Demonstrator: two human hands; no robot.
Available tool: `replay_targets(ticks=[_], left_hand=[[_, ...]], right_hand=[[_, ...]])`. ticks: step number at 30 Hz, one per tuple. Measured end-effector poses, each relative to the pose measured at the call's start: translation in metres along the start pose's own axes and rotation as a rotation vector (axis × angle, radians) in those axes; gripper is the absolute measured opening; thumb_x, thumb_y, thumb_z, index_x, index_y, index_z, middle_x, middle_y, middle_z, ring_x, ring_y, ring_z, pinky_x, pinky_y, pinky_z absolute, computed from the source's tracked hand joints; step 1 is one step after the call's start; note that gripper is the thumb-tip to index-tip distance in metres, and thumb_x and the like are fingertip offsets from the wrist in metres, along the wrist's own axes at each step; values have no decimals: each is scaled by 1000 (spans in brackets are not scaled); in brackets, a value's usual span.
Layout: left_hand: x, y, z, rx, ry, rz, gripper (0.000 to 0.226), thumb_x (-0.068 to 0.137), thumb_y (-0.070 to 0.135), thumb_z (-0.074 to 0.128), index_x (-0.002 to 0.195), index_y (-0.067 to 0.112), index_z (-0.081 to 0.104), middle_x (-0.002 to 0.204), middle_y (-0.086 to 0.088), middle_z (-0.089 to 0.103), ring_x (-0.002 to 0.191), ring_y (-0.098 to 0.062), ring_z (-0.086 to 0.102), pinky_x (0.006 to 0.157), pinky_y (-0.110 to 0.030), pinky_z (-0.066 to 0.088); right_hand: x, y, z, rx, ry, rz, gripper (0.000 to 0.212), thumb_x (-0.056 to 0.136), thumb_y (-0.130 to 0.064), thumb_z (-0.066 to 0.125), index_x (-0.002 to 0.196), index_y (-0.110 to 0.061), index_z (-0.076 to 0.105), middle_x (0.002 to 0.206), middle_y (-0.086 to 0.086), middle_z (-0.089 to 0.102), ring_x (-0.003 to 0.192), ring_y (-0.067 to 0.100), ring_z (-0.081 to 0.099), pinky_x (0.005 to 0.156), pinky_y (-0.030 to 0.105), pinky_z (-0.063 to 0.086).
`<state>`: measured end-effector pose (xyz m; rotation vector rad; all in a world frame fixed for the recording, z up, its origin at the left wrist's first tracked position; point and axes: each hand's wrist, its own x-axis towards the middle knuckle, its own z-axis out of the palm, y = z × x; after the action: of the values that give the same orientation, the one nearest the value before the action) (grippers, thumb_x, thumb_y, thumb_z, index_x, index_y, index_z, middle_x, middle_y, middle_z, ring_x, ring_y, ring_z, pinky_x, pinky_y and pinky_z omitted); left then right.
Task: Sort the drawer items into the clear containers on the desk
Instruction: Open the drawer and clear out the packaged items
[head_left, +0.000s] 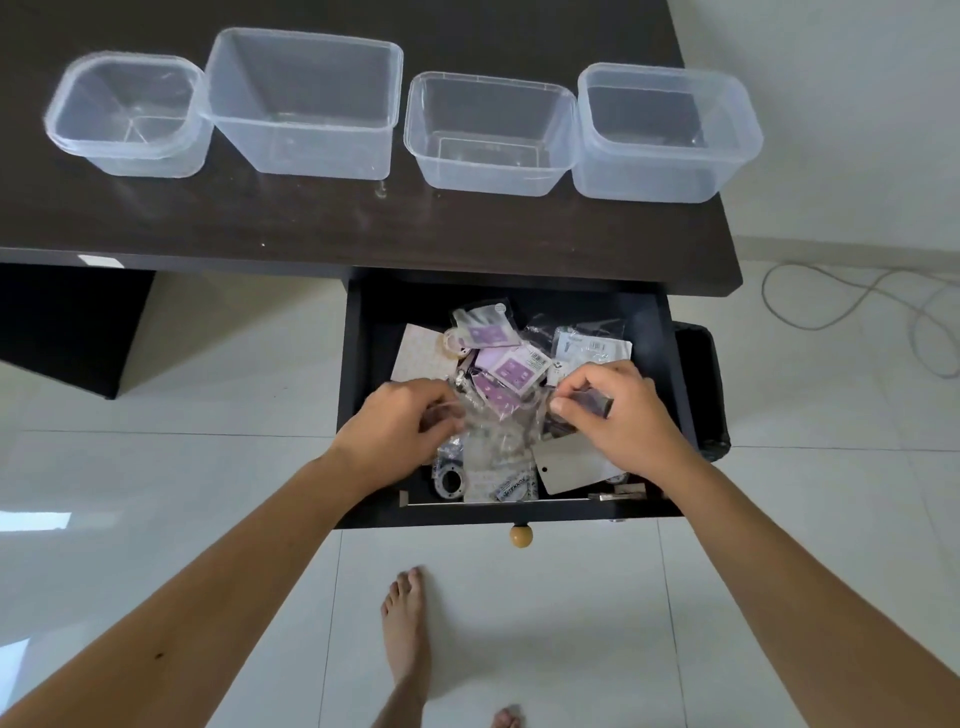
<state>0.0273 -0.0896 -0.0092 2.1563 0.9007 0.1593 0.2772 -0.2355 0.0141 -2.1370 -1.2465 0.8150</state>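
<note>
Four clear plastic containers stand empty in a row along the far edge of the dark wooden desk, so sorting seems barely begun. Below its near edge, the open black drawer holds a jumble of purple-and-clear packets. The left hand pinches a crinkled clear plastic bag at the drawer's middle; the right hand curls round a small dark object. Next, I judge, each pick must be lifted free and matched to a container.

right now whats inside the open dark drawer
Inside the open dark drawer: purple-and-clear plastic packets, a grey card, a patterned paper sheet. Both hands cover what lies beneath.
</note>
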Motion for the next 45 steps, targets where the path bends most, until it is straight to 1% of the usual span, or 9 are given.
replay_targets(ticks=[2,9,15,19,22,25,32,39,45], left_hand=[[4,7,-3,-88,70,-88,8,94,25,78,91,19,73,79,18,73,77,-1,72,70,-15,53],[6,20,-3,-686,-5,-287,18,106,13,61,116,13,76,109,-8,81,97,-28,80,82,-37,66],[-3,32,5,-917,-233,-315,44,104,46,49,118,13,74,108,-10,82,100,-26,80,83,-36,65],[-2,21,9,-703,-145,-236,21,94,6,75,111,18,74,95,4,84,87,-15,81,72,-23,63],[-2,9,12,-596,-116,-209,21,95,5,75,111,18,77,100,1,83,96,-26,80,88,-38,63],[1,3,17,-600,-78,-230,20,96,5,74,111,18,76,99,1,83,95,-23,81,86,-31,64],[4,-1,18,-599,-41,-209,48,94,8,76,132,35,66,94,-8,81,81,-13,75,83,-34,59],[3,3,16,-600,49,-189,48,95,0,73,126,36,69,108,-14,73,85,-31,73,75,-29,65],[3,6,14,-543,156,-170,50,98,4,70,131,41,61,90,-17,64,65,-17,64,72,-42,61]], right_hand=[[-1,-4,-10,108,6,5,10,96,-27,78,92,-35,74,100,-16,75,104,-3,65,98,30,48],[-4,-15,-12,331,-36,23,4,96,-22,78,99,-23,76,92,-3,81,78,14,76,76,26,59],[-2,-22,27,225,-36,7,16,84,-22,90,94,-23,78,86,-6,75,70,1,64,66,13,49],[-2,-22,30,253,-31,8,23,82,-26,92,98,-24,75,90,-2,74,80,19,69,73,24,58],[1,-12,18,255,39,48,21,84,-29,90,97,-24,76,92,-5,76,83,15,71,76,21,59],[8,7,5,165,258,96,18,87,-26,88,99,-20,76,96,-4,75,80,12,69,71,18,53],[28,23,9,-131,200,126,71,94,-28,81,156,-21,48,136,4,41,103,10,55,105,29,48],[27,29,12,-192,191,70,20,92,-23,84,106,-17,71,120,-4,46,102,11,57,95,28,55],[9,5,-7,49,241,26,6,99,-27,75,100,-25,69,92,-10,70,73,3,59,67,10,47]])
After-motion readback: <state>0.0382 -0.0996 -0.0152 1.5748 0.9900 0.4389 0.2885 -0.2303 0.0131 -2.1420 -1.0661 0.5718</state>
